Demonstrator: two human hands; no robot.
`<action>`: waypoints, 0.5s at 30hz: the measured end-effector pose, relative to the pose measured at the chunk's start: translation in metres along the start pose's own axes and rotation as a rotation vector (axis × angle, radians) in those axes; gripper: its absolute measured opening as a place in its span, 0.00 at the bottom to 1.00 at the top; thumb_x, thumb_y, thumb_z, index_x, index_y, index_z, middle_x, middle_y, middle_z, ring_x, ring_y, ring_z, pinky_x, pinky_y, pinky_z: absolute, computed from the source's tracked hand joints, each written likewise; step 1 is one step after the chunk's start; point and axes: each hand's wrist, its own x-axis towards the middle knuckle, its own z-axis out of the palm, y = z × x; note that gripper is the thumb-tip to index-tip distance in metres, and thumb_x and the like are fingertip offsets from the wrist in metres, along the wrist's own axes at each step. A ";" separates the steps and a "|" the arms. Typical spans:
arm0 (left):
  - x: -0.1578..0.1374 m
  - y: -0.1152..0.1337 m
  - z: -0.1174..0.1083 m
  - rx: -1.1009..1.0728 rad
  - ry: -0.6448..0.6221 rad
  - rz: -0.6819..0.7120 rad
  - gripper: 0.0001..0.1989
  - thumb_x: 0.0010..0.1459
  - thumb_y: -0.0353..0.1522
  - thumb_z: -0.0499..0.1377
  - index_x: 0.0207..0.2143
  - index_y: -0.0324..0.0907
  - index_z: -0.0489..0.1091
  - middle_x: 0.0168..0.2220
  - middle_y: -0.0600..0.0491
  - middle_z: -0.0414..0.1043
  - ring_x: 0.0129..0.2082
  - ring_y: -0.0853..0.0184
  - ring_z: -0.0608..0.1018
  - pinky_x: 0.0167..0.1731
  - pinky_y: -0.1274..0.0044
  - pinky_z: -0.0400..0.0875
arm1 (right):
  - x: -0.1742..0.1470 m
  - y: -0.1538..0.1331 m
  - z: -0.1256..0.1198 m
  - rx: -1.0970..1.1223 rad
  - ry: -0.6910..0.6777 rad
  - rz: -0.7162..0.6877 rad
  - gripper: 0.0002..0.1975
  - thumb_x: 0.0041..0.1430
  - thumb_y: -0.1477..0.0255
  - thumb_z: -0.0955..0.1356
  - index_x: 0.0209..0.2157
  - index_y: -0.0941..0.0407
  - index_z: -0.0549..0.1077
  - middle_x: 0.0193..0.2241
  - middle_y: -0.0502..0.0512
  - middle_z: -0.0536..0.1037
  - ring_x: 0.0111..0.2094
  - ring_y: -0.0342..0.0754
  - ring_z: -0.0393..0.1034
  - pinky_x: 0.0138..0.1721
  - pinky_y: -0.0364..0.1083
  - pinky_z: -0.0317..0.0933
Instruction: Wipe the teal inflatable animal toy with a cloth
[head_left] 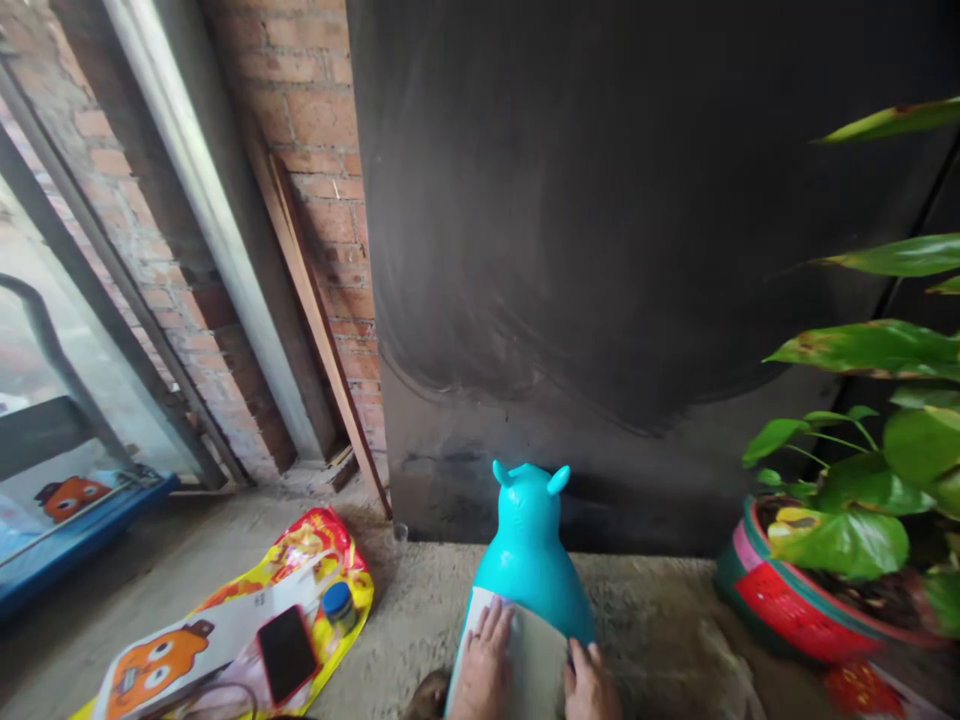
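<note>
A turquoise animal-shaped bouncy toy (528,540) with two small ears stands at the bottom middle. Across its back lies a pale, flat sheet or board (531,650); I cannot tell which. My left hand (486,660) rests on the left part of this sheet, fingers stretched out, with a ring on one. At the sheet's right edge, my right hand (591,685) is closed, its fingers curled. Something small and dark shows by its thumb, too blurred to name. The lower edge of the picture cuts off both wrists.
A blackboard (600,250) stands behind the toy against a brick wall (322,110). On the floor at left, a yellow-red bag (330,525) lies under a phone (287,655) and a blue-lidded jar (339,606). A potted plant (806,610) stands right, a blue trolley (82,545) far left.
</note>
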 end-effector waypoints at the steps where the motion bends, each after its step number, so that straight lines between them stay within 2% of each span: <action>1: 0.003 0.004 0.000 0.017 -0.035 0.031 0.41 0.49 0.20 0.44 0.67 0.46 0.50 0.71 0.57 0.42 0.71 0.66 0.46 0.70 0.68 0.46 | -0.002 -0.009 0.000 0.009 0.008 -0.007 0.22 0.63 0.67 0.55 0.37 0.55 0.79 0.36 0.68 0.80 0.33 0.57 0.77 0.32 0.51 0.71; 3: 0.007 0.007 0.001 0.036 -0.079 0.088 0.40 0.52 0.20 0.42 0.67 0.49 0.51 0.71 0.59 0.41 0.71 0.63 0.45 0.70 0.61 0.45 | -0.006 -0.026 -0.006 0.040 0.010 -0.036 0.17 0.62 0.70 0.57 0.31 0.52 0.76 0.32 0.61 0.78 0.33 0.54 0.76 0.35 0.49 0.69; 5: 0.009 0.005 0.004 0.027 -0.087 0.156 0.40 0.51 0.22 0.44 0.66 0.51 0.53 0.71 0.59 0.44 0.72 0.61 0.46 0.70 0.58 0.42 | -0.005 -0.041 -0.019 0.115 0.005 -0.089 0.14 0.63 0.71 0.58 0.29 0.51 0.72 0.30 0.55 0.74 0.33 0.48 0.73 0.36 0.44 0.67; 8: 0.009 -0.004 0.004 -0.030 -0.044 0.245 0.39 0.43 0.23 0.51 0.60 0.55 0.64 0.65 0.58 0.62 0.69 0.60 0.57 0.71 0.58 0.37 | 0.002 -0.055 -0.049 0.286 -0.002 -0.178 0.11 0.63 0.74 0.57 0.31 0.51 0.69 0.31 0.51 0.70 0.34 0.43 0.71 0.38 0.40 0.65; 10: 0.007 -0.011 0.000 -0.045 -0.004 0.250 0.32 0.43 0.24 0.53 0.51 0.54 0.71 0.56 0.56 0.73 0.61 0.63 0.67 0.70 0.63 0.42 | 0.006 -0.059 -0.069 0.366 0.007 -0.211 0.10 0.61 0.76 0.58 0.31 0.51 0.68 0.31 0.50 0.69 0.33 0.42 0.70 0.37 0.39 0.64; 13: 0.000 -0.021 -0.013 -0.016 0.038 0.214 0.22 0.46 0.26 0.53 0.43 0.50 0.73 0.48 0.54 0.76 0.53 0.65 0.73 0.63 0.70 0.57 | 0.008 -0.058 -0.091 0.385 0.023 -0.207 0.09 0.57 0.78 0.60 0.31 0.51 0.68 0.30 0.48 0.68 0.32 0.42 0.69 0.37 0.37 0.63; 15: -0.007 -0.029 -0.023 0.002 0.030 0.212 0.18 0.47 0.28 0.54 0.41 0.48 0.74 0.46 0.53 0.77 0.49 0.64 0.74 0.57 0.71 0.63 | 0.007 -0.056 -0.101 0.378 0.000 -0.201 0.09 0.57 0.78 0.60 0.30 0.51 0.68 0.30 0.48 0.68 0.32 0.41 0.70 0.37 0.37 0.63</action>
